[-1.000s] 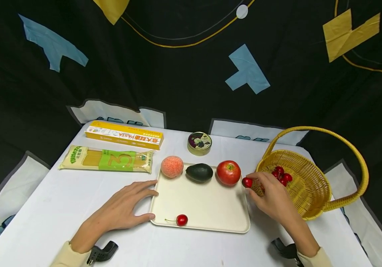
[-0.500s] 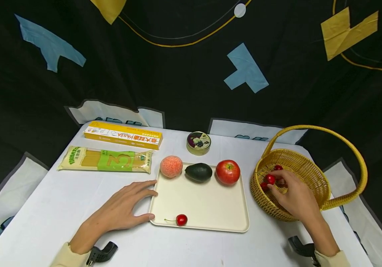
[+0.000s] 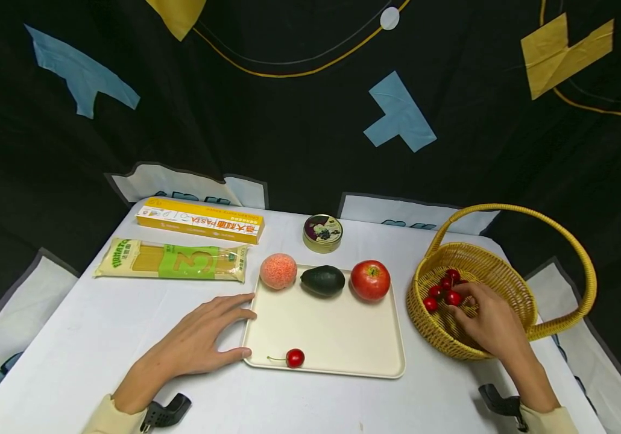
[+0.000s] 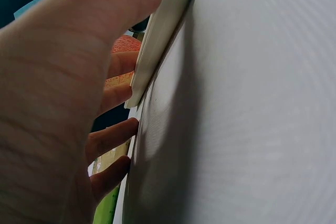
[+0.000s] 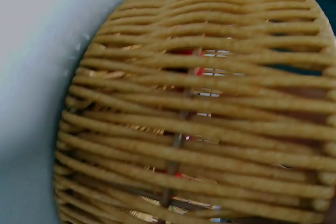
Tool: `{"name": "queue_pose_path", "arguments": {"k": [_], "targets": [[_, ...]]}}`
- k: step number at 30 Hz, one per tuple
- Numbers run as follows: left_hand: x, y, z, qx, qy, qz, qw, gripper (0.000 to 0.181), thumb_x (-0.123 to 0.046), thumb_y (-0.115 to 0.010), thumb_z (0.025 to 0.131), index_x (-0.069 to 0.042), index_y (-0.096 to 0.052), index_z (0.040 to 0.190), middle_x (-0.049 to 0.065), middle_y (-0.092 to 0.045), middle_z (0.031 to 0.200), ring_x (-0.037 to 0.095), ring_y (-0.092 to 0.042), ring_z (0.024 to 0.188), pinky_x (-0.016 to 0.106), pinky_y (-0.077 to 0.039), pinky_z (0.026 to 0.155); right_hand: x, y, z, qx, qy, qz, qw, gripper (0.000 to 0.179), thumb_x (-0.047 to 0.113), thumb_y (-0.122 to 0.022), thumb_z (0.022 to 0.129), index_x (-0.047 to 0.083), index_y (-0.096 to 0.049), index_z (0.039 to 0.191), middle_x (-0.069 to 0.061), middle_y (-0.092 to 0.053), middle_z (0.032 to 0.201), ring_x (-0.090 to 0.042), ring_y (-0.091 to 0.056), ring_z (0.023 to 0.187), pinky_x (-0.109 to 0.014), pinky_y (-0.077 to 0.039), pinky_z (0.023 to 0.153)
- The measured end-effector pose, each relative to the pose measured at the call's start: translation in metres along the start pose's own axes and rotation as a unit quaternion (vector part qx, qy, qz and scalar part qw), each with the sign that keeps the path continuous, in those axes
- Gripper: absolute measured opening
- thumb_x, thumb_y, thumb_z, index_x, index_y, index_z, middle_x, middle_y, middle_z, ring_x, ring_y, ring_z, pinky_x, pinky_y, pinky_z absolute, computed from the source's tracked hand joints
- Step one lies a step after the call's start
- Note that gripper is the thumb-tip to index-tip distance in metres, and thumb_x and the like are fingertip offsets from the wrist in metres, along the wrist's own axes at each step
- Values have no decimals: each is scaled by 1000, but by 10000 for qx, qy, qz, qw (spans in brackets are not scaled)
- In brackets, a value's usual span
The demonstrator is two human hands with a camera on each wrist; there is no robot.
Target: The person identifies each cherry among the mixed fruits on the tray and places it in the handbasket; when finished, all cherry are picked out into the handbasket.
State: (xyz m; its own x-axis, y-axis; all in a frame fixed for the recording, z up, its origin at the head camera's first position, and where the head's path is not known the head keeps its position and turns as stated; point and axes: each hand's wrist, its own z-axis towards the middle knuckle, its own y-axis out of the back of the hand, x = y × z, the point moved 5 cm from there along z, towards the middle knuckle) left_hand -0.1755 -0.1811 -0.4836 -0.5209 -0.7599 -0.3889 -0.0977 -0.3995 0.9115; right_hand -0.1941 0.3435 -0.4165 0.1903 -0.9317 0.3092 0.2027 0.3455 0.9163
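Observation:
My left hand [image 3: 193,339] lies at the left side of the cream tray [image 3: 327,337], fingers spread, with thumb and fingertips at its rim. In the left wrist view, that hand's thumb is against the tray edge [image 4: 169,19]. On the tray sit a cherry [image 3: 295,358] with a stem, a dark green avocado [image 3: 323,281], a red apple [image 3: 370,281] and a rough pinkish-orange ball-shaped fruit [image 3: 278,271] at the corner. My right hand [image 3: 492,316] reaches into the yellow wicker basket [image 3: 511,289] and pinches a cherry [image 3: 453,298] between thumb and finger. Several other cherries [image 3: 434,292] lie beside it.
A yellow pasta box [image 3: 200,220] and a bag of spaghetti [image 3: 172,260] lie at the back left. A round tin [image 3: 323,233] stands behind the tray. The basket's tall handle [image 3: 576,247] arches over its right side. A dark curtain [image 3: 289,132] hangs behind the table.
My right hand has moved right from beside the apple into the basket, carrying a cherry, and has shifted a little further right in the last half second. The left hand has stayed put.

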Motion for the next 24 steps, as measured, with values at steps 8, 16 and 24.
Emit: {"name": "queue_pose_path", "arguments": {"k": [8, 16, 24], "targets": [[0, 0, 0, 32, 10, 26, 10000, 58, -61, -80, 90, -31, -69, 138, -4, -46, 168, 29, -46, 152, 59, -40, 123, -15, -4, 3, 373, -234, -114, 9990, 39, 14, -88, 89, 2, -72, 122, -23, -70, 116, -34, -67, 91, -45, -58, 67], [1, -1, 0, 49, 21, -3, 10000, 58, -62, -80, 90, -31, -69, 138, -3, -46, 168, 29, -46, 153, 60, -39, 123, -23, -11, 9, 780, -433, -191, 9958, 42, 19, -88, 89, 0, -71, 123, -25, -68, 116, -33, -66, 88, -51, -60, 69], [1, 0, 0, 18, -6, 26, 10000, 59, -63, -79, 90, -31, -69, 138, -3, -46, 168, 29, -46, 152, 59, -40, 123, -26, -16, 13, 912, -472, -295, 9943, 42, 20, -89, 89, 0, -71, 122, -22, -70, 108, -30, -64, 84, -50, -60, 68]]}}
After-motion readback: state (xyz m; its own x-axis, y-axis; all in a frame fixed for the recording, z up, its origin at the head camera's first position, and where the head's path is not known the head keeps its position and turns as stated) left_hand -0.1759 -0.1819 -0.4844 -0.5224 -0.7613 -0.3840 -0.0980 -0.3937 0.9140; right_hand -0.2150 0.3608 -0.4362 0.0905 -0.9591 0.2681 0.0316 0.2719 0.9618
